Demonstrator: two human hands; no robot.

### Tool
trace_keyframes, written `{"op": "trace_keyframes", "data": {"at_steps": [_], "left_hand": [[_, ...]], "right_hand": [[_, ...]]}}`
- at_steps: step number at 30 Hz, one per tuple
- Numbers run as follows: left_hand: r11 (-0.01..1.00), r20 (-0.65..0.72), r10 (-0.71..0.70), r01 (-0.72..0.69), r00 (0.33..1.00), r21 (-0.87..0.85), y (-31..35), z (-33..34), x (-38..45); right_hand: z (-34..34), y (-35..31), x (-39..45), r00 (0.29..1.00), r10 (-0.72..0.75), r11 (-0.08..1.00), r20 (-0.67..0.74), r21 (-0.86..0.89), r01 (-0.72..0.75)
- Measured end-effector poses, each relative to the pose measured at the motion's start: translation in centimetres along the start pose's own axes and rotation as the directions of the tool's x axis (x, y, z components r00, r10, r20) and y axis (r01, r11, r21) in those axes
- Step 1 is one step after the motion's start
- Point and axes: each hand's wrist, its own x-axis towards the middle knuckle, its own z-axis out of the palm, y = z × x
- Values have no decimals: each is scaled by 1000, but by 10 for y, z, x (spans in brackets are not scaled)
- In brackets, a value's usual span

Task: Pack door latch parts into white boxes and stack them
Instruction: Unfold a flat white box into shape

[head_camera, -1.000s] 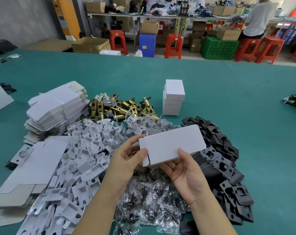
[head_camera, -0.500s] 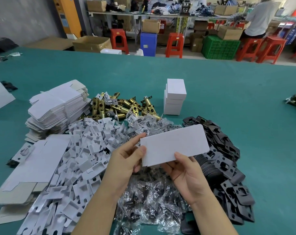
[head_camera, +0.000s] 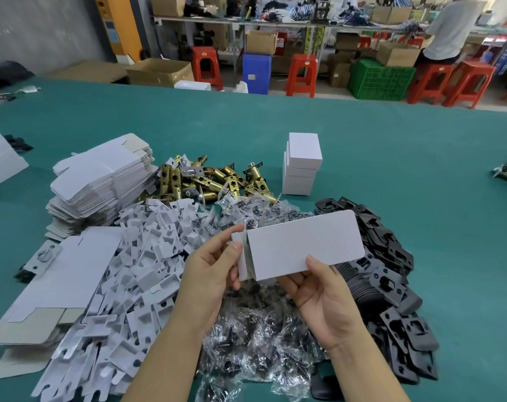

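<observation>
From the head view, a white box (head_camera: 304, 245) is held up in both hands over the middle of the green table (head_camera: 420, 175), above a heap of small clear bags of dark hardware (head_camera: 258, 338). The right hand (head_camera: 321, 297) cradles the box from beneath, thumb pressed on the front face and the other fingers hidden under it, so its grip is closed on the box and bears its weight. The left hand (head_camera: 208, 274) is at the box's left end, where the flaps stand open; thumb and forefinger pinch one end flap, a grip that seems meant to fold and tuck that end. Whether the box already holds parts cannot be seen.

The supplies lie in an arc within easy reach: a stack of flat box blanks (head_camera: 101, 181) at the far left, white card inserts (head_camera: 136, 274) just before it, brass latch bolts (head_camera: 211, 181) beyond the bags, and black strike plates (head_camera: 391, 280) to the right. Behind the latches, three closed boxes (head_camera: 303, 166) stand stacked, apart from the loose piles, likely so that finished work stays separate. The held box probably belongs on that stack once its end is shut.
</observation>
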Motion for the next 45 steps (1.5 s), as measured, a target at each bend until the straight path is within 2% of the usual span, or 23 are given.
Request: {"op": "trace_keyframes", "data": {"at_steps": [32,36,45], "left_hand": [[992,-5,80,-79,997,100,0,4,-3],[990,33,71,-74,997,122,1,4,-4],[989,209,8,-38,978,143,8,0,-7]], "right_hand": [[2,3,1,999,38,999,2,-15,-38],[2,3,1,999,27,999,-16,-25,-28],[1,0,2,1000,4,1000,-13,-8,-4]]}}
